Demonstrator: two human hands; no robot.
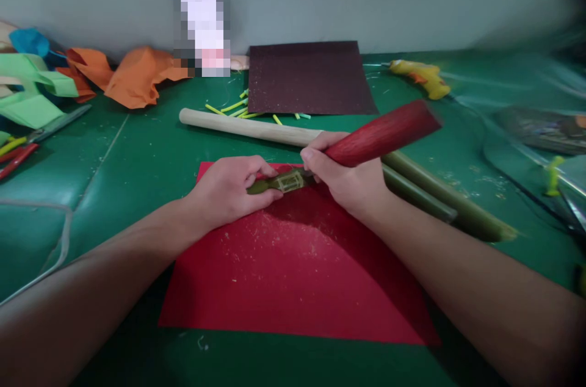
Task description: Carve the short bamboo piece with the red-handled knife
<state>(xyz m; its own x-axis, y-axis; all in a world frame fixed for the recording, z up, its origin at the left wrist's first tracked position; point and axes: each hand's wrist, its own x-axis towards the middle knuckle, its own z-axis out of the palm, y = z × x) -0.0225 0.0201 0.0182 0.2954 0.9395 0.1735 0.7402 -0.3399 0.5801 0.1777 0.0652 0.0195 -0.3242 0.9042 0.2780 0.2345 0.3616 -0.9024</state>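
My left hand (pixel 233 190) is closed around the left end of a short green bamboo piece (pixel 290 181), pinching it between thumb and fingers. Pale rectangular lines are cut into its skin. My right hand (pixel 352 179) grips a carving tool with a thick red wooden handle (pixel 389 132), which slants up to the right. Its tip meets the bamboo's right end, but the blade is mostly hidden by my fingers. Under both hands lies a red sheet (pixel 293 277) sprinkled with small shavings.
Behind my hands lies a pale wooden stick (pixel 242 124); two green bamboo lengths (pixel 448 191) are at the right. Farther back are a dark sheet (pixel 311 79), yellow-green strips (pixel 235 109), a yellow-handled corded tool (pixel 421 77), and crumpled orange paper (pixel 137 77). Red-handled pliers (pixel 18 158) lie left.
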